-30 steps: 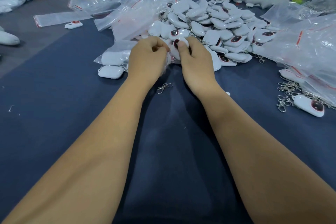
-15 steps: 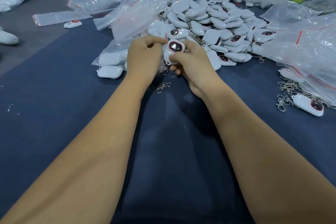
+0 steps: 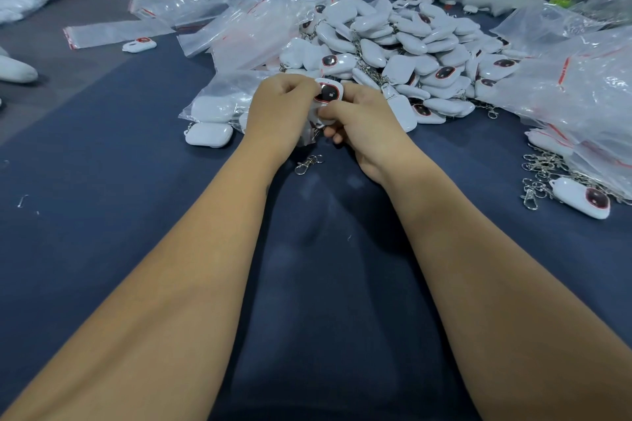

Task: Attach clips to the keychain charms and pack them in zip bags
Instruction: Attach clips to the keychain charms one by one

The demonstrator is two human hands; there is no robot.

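A smooth white rounded charm (image 3: 329, 95) is pinched by the left hand (image 3: 281, 109) and right hand (image 3: 363, 123), crinkly plastic bag (image 3: 309, 133) just below, metal clip (image 3: 308, 163) lying loose underneath

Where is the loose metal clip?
The loose metal clip lies on the blue table, mid-view, just below both hands, between the wrists.

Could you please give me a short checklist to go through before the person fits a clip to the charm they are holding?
1. Charm held by both hands: ok; left hand and right hand grip it.
2. Charm's dark face up: ok.
3. Spare clip within reach: ok, lying on the blue cloth below the hands.
4. Clip already attached: cannot tell, fingers hide the charm's lower end.
5. Zip bag available: ok, flat at far left.
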